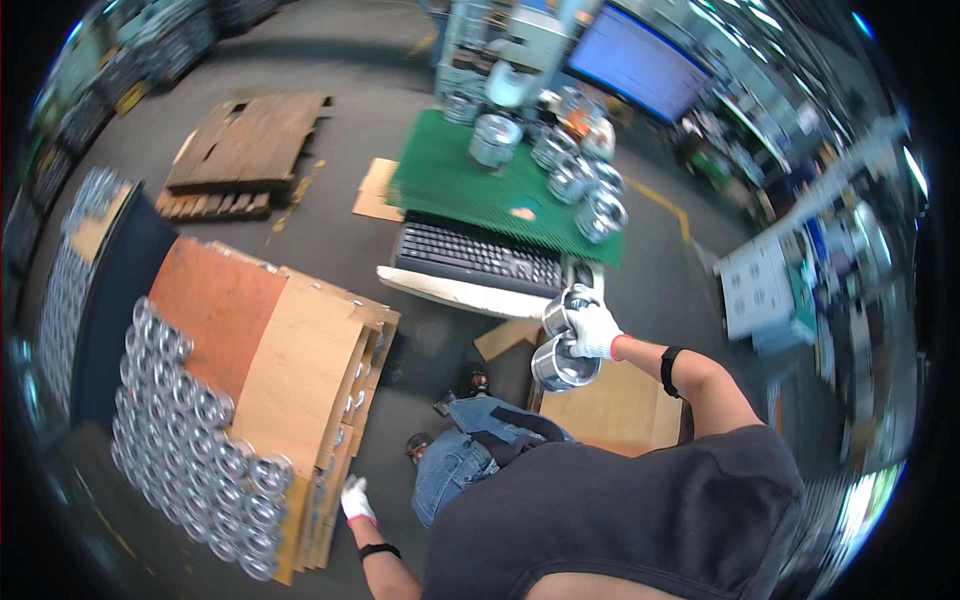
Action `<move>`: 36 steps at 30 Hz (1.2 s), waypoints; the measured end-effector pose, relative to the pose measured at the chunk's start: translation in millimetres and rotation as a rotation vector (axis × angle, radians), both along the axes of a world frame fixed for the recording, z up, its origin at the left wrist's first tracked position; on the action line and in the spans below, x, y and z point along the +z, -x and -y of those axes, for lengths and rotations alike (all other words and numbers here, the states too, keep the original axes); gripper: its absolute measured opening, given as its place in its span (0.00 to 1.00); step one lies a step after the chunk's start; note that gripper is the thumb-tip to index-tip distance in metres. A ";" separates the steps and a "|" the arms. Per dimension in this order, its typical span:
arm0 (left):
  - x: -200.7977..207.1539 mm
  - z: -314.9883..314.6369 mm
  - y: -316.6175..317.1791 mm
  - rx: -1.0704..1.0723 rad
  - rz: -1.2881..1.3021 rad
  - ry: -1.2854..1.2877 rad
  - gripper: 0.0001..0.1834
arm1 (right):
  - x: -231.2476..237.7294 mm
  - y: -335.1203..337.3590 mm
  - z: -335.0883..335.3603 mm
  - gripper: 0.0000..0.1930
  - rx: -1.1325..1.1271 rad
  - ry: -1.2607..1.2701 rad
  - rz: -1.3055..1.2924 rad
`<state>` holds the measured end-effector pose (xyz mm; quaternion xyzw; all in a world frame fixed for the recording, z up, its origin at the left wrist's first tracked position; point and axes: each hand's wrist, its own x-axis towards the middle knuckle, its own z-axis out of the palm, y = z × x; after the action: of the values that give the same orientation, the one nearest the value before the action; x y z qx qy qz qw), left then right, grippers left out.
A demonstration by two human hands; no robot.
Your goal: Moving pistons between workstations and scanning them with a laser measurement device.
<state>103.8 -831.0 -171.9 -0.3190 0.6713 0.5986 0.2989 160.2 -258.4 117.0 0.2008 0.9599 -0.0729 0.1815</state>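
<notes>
My right hand (pixel 594 331), in a white glove, is closed on shiny metal pistons. One piston (pixel 565 364) hangs below the fingers, and another piston (pixel 556 317) shows above it. The fingers hide part of both. They are held over a cardboard-topped surface (pixel 610 405), close to the desk's front right corner. My left hand (pixel 356 499), also gloved, hangs low at the left with nothing in it, its fingers loosely apart. Nearest to it is the edge of a stack of cardboard sheets (pixel 310 365), on which many pistons (pixel 205 460) stand in rows.
Ahead is a desk with a green ribbed mat (pixel 440 160), several pistons (pixel 495 140) and a black keyboard (pixel 480 254). A large screen (pixel 638 62) stands behind it. A wooden pallet (pixel 250 145) lies at the far left. A white cabinet (pixel 752 290) is at the right.
</notes>
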 end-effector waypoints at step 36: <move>230.6 -355.2 298.2 -0.731 -0.496 0.109 0.31 | -30.4 105.3 -152.0 0.29 0.013 -0.154 -0.441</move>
<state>-194.4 -475.8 58.6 0.0773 0.8220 0.4757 0.3035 54.9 -106.4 86.6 0.1869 0.9804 -0.0406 -0.0481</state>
